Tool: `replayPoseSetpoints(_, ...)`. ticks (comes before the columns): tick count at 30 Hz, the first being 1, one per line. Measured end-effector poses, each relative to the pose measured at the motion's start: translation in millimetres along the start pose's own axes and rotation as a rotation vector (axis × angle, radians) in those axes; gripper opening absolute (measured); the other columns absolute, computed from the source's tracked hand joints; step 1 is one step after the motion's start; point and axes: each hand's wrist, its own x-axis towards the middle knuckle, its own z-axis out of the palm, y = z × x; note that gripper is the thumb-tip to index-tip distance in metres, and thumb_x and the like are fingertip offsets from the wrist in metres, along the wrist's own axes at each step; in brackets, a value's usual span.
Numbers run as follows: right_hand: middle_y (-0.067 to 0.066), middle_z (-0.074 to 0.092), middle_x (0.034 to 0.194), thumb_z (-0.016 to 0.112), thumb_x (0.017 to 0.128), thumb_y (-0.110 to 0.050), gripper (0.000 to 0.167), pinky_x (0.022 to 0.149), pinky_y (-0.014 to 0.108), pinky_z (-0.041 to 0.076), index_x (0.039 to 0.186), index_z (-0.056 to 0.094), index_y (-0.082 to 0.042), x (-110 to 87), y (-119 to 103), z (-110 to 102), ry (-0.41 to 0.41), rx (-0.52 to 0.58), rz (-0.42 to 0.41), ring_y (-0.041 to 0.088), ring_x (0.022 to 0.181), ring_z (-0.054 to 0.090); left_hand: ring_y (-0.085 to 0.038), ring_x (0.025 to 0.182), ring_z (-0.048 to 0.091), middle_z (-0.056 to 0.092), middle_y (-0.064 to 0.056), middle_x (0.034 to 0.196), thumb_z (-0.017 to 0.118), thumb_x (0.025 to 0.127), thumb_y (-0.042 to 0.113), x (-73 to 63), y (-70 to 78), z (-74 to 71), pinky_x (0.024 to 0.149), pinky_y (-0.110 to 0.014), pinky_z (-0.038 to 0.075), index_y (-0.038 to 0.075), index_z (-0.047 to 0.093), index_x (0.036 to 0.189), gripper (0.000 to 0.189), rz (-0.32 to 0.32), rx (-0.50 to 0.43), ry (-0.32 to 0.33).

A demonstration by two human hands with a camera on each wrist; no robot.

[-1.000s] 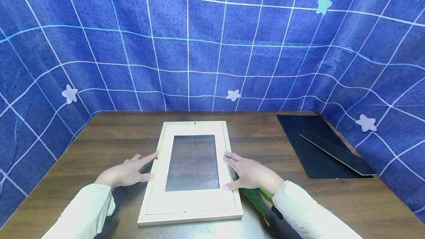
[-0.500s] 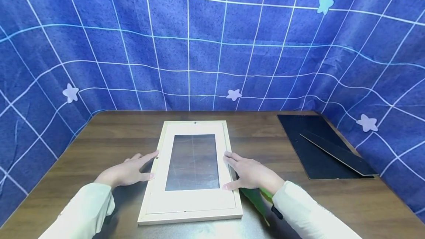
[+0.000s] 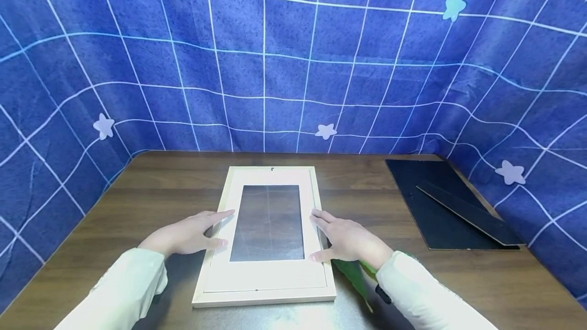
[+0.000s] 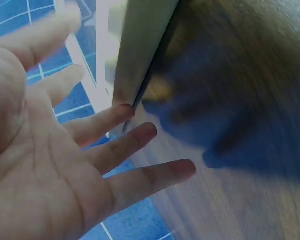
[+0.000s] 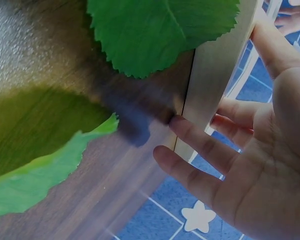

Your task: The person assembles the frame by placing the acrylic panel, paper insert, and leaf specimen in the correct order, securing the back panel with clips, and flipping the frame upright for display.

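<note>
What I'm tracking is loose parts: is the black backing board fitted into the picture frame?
No, the black backing board lies on the wood-grain table, off to the right and apart from the picture frame.

Your left forearm slants in from the side of the table's left edge, your right from the side of its right edge, both in pale sleeves cuffed at the wrist. Your left hand point(image 3: 194, 233) has its fingers straight and fanned, the index finger toward the far edge, the thumb apart below it. Your right hand point(image 3: 346, 238) lies opposite, fingers extended and slightly bent, thumb spread from them, neither hand curled.
</note>
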Motion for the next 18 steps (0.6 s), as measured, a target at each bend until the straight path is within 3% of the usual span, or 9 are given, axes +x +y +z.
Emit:
replayPoseSetpoints(7,0.013,0.03,0.165,0.077,0.088,-0.049,0.092,0.11,0.051,0.041,0.156,0.037,0.0,-0.6,0.6,-1.7,-0.002,0.026,0.003,0.037,0.14,0.046,-0.065,0.135,0.031,0.034,-0.04,0.15,0.082,0.085,0.037,3.5,2.6,0.8,0.101,-0.078,0.031,0.004,0.036,0.156,0.092,-0.108,-0.023,-0.058)
replayPoseSetpoints(18,0.012,0.027,0.166,0.075,0.09,-0.048,0.092,0.114,0.049,0.038,0.158,0.033,-0.001,-0.3,4.0,0.6,-0.013,0.066,0.009,0.036,0.143,0.042,-0.068,0.135,0.027,0.032,-0.04,0.151,0.082,0.085,0.035,3.0,4.2,2.4,0.1,-0.08,0.028,0.004,0.034,0.157,0.092,-0.12,-0.018,-0.05)
